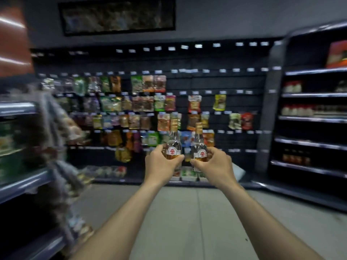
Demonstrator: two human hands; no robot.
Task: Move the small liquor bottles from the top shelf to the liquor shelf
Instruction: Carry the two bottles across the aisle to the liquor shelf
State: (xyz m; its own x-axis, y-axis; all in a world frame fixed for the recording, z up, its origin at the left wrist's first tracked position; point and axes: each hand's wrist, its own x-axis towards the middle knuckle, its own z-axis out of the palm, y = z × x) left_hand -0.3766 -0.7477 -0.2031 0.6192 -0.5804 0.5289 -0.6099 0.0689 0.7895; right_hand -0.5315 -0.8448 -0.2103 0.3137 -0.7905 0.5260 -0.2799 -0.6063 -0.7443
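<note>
Your left hand (161,164) and right hand (214,164) each grasp a clear glass bottle, left bottle (173,145) and right bottle (199,147), upright, just apart; bare grey floor (178,212) lies open between shelving.

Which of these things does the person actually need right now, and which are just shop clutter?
Part of the job:
- left hand holding a small liquor bottle
- right hand holding a second small bottle

Just lying about:
- hanging snack packets on the back wall
- jars on the right-hand shelves
- red box on top
</note>
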